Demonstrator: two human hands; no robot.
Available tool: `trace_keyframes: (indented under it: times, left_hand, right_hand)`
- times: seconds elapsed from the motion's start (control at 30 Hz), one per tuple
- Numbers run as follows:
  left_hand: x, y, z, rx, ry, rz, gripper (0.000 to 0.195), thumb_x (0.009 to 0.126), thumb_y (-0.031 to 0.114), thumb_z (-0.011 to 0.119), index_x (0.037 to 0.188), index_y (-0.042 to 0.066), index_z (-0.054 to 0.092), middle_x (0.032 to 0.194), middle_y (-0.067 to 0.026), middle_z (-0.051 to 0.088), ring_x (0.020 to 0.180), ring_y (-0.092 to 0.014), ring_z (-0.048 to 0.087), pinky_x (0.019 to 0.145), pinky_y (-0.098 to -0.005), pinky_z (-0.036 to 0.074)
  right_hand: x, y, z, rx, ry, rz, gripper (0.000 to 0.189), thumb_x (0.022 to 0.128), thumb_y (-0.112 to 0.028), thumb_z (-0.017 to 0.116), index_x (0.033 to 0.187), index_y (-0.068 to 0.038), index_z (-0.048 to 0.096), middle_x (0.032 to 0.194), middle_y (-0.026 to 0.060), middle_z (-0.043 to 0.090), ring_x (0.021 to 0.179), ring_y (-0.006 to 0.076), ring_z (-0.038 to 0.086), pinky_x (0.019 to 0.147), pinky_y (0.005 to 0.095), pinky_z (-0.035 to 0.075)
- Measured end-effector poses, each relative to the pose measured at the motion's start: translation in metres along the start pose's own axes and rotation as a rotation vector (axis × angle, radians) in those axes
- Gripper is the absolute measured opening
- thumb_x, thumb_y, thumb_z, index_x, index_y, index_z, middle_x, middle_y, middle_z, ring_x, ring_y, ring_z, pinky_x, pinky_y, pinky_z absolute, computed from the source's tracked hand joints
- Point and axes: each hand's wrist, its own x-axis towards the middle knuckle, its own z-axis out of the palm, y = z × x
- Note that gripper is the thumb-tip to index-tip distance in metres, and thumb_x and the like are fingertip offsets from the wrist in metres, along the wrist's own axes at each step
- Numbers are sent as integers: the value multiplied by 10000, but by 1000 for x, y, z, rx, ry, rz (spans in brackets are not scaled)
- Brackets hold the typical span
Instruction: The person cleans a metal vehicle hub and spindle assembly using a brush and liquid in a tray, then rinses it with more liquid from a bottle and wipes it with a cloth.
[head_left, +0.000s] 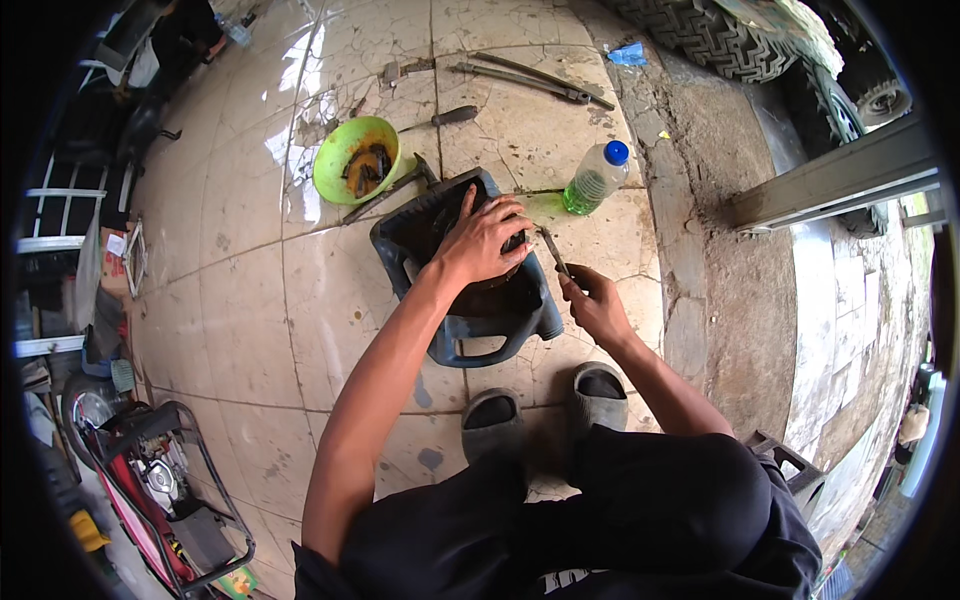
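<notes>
A dark blue plastic jug (480, 330), cut open along one side, lies on the tiles in front of my feet. Inside it sits a dark, greasy part (514, 241), largely covered by my left hand (484, 240), whose fingers curl over it. Just right of the jug, my right hand (596, 300) grips a short, slim tool (553, 251). The tool's tip points up toward my left fingertips; what kind it is, I cannot tell. Beyond the jug lies a hammer (429, 171), its handle running toward a green bowl (330, 169) with dark pieces in brownish residue.
A clear bottle (589, 186) of green liquid with a blue cap stands right of the jug. Farther off lie a dark-handled tool (454, 115) and long metal bars (525, 79). A framed engine machine (161, 480) stands left; a large tyre (720, 37) is at upper right.
</notes>
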Motion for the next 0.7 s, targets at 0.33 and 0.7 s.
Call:
trace_keyframes:
  times: [0.33,0.7]
  left_hand:
    - [-2,-3,11,-42,172,56,344,856,358,723,1112,132,678,1214,-34,642,1255,-233,553,1168,-634,233]
    - [-2,-10,1,45,527,-159,214,939,192,610,1078,29,597,1139,-139,614,1075,-356,601,932,-480,478]
  right_hand:
    - [-1,13,1,51,22,0,380,1002,-270,607,1210,46,637,856,67,670,662,95,524,596,278,451]
    - [4,-2,4,-275,77,-435,389,961,-65,558,1348,-26,577,818,231,652,673,341,633,645,409,505]
